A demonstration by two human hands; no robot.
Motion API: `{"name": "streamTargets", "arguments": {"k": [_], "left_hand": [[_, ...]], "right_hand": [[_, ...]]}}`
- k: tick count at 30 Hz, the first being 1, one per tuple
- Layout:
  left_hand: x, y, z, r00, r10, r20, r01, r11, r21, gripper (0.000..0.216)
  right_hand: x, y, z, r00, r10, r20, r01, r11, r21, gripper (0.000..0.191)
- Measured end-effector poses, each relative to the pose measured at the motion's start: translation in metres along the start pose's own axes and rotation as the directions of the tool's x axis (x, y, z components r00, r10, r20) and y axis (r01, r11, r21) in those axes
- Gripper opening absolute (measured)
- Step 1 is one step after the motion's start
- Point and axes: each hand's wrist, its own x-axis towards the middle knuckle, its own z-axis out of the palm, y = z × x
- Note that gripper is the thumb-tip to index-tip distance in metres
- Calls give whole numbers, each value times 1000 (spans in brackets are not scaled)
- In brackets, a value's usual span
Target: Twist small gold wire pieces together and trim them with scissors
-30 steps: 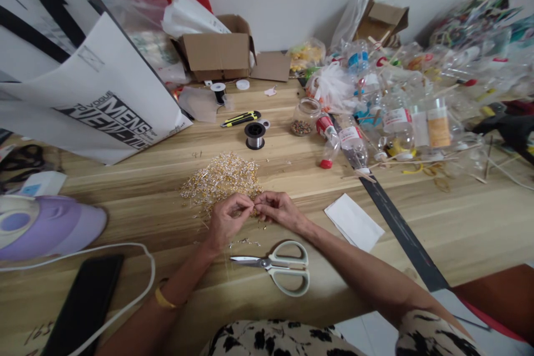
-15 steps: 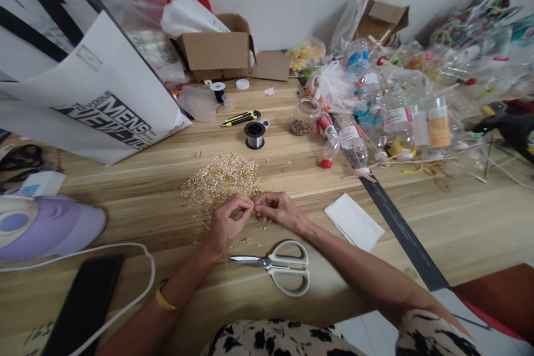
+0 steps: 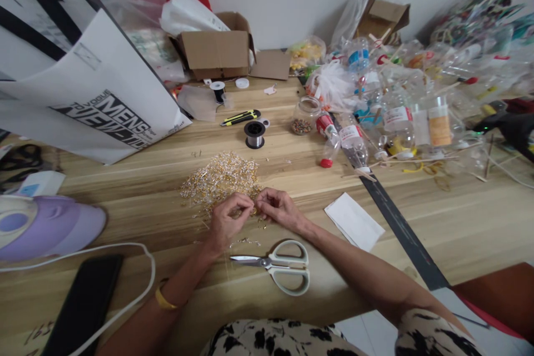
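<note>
Left hand (image 3: 227, 222) pinched thumb to finger just below frame centre, anything within too small to tell, right hand (image 3: 280, 209) curled close beside, its grip unclear, glittery pile (image 3: 221, 178) on worktop (image 3: 300, 178) above them, scissors (image 3: 264, 262) below.

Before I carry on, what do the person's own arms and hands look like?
Both the left hand and the right hand are ungloved. A broad gold-coloured bangle circles the left forearm. The right arm has a short, loose sleeve, cream with black blotches; the left sleeve is out of view.
</note>
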Motion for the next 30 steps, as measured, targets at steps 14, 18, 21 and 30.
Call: {"name": "streamTargets", "arguments": {"k": [14, 18, 21, 30], "left_hand": [[0, 2, -1, 1000, -2, -5, 2, 1000, 1, 9], [-1, 0, 0, 1000, 17, -4, -17, 1000, -5, 9], [-1, 0, 0, 1000, 5, -7, -5, 1000, 3, 9], [2, 2, 0, 994, -111, -7, 109, 987, -119, 9]], "right_hand": [[2, -3, -3, 996, 37, 79, -35, 999, -29, 34], [1, -3, -1, 998, 28, 65, -26, 999, -26, 33], [0, -3, -1, 998, 10, 55, -8, 1000, -28, 33], [0, 0, -1, 999, -13, 38, 14, 1000, -27, 31]]}}
